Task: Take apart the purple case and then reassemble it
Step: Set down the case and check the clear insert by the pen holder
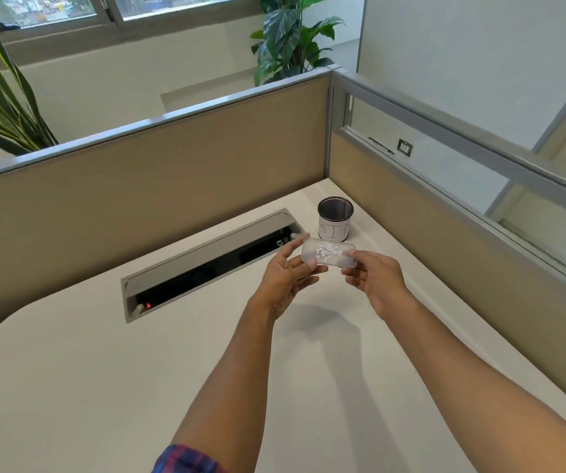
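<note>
Pale case (328,255) between two hands

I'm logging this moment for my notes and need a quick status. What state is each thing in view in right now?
Pale translucent rectangular case: held in the air above the desk, one piece as far as visible.
Left hand: pinches the case's left end.
Right hand: pinches the case's right end.
Dark mesh cup with a white paper label: upright on the white desk, nothing visible inside.
Grey cable tray lid: raised, open.
</note>
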Demonstrator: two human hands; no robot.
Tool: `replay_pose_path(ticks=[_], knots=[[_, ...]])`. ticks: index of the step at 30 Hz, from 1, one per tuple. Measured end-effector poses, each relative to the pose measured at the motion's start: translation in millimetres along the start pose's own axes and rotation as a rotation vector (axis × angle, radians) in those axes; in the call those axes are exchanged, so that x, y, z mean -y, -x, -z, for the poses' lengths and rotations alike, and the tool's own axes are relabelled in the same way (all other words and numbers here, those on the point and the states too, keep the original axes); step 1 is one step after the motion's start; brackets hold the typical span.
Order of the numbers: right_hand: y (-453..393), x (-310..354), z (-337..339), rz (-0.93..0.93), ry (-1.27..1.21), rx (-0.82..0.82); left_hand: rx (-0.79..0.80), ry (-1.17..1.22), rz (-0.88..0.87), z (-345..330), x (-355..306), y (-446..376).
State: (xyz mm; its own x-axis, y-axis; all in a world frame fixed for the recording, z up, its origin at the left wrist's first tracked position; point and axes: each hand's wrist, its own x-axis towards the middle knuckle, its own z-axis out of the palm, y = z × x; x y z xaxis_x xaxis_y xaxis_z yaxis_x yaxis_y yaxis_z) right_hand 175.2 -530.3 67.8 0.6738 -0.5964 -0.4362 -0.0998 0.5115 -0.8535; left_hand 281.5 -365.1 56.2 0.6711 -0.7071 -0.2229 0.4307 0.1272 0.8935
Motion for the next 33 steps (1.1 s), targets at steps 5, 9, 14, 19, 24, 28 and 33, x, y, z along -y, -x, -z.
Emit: replay_pose_path(ticks=[5,9,14,19,24,28,33], knots=[[-58.0,28.1,2.2,0.045,-0.061,-0.055,-0.053,-0.085,-0.031,-14.3,-5.6,-63.1],[-99.0,46.7,1.8,0.096,-0.051,-0.151,-0.196,-0.424,-0.105,-28.5,1.7,-102.9],[-136.8,64.1,-0.7,0.164,0.062,-0.277,-0.212,-0.9,-0.192,-33.6,13.8,-133.7],[-152.0,73.5,-9.5,0.223,0.369,-0.333,-0.211,-1.071,-0.193,-32.8,20.9,-141.1],[-151.3,77.1,-22.5,0.439,0.819,-0.288,-0.182,-1.13,-0.202,-28.7,20.8,-141.2],[-150.0,78.9,-30.8,0.706,1.317,-0.267,-0.137,-1.194,-0.155,-25.2,17.4,-141.3],[-148.8,75.3,-33.0,1.002,1.725,-0.088,-0.085,-1.288,-0.117,-20.7,9.9,-143.8]])
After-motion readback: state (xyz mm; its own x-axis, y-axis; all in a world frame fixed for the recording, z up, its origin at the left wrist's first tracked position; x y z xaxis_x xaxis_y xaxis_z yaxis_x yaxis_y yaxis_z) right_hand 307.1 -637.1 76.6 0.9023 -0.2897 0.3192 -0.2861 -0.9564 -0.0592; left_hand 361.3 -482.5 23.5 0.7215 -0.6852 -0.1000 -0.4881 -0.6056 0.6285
